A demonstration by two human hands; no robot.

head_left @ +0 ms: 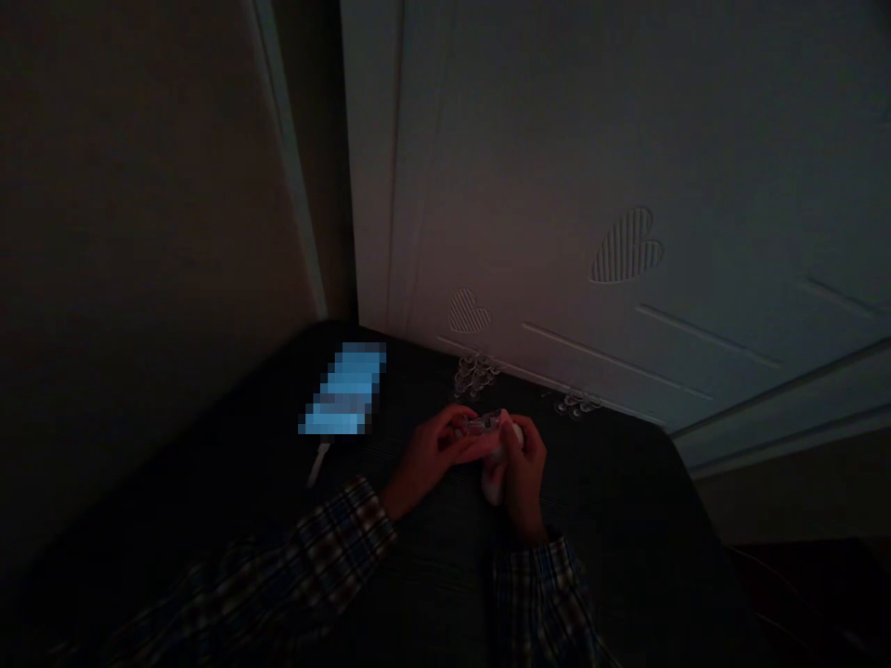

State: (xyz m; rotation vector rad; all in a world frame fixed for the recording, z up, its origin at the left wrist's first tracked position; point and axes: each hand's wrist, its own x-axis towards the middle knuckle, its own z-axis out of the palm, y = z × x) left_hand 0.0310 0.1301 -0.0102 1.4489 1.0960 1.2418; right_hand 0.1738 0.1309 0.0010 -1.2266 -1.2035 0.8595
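Observation:
Both hands meet over the dark table in dim light, with a pinkish glow between them. My left hand [432, 453] is closed, its fingertips around a small clear, shiny piece [485, 423]. My right hand [525, 462] is closed on a whitish-pink object [493, 482] whose lower end hangs below the fingers. Whether that object is cloth or something hard, I cannot tell. The clear piece touches or lies very near the right fingers. Just beyond the hands lies a cluster of small clear, ring-like pieces [475, 375], with a smaller group [576, 404] to the right.
A lit phone [344, 390], its screen blurred, lies left on the dark table [424, 584], with a white cable [318, 464] at its lower end. A white panel with raised hearts [626, 246] stands along the table's far edge. A wall [153, 186] rises at left.

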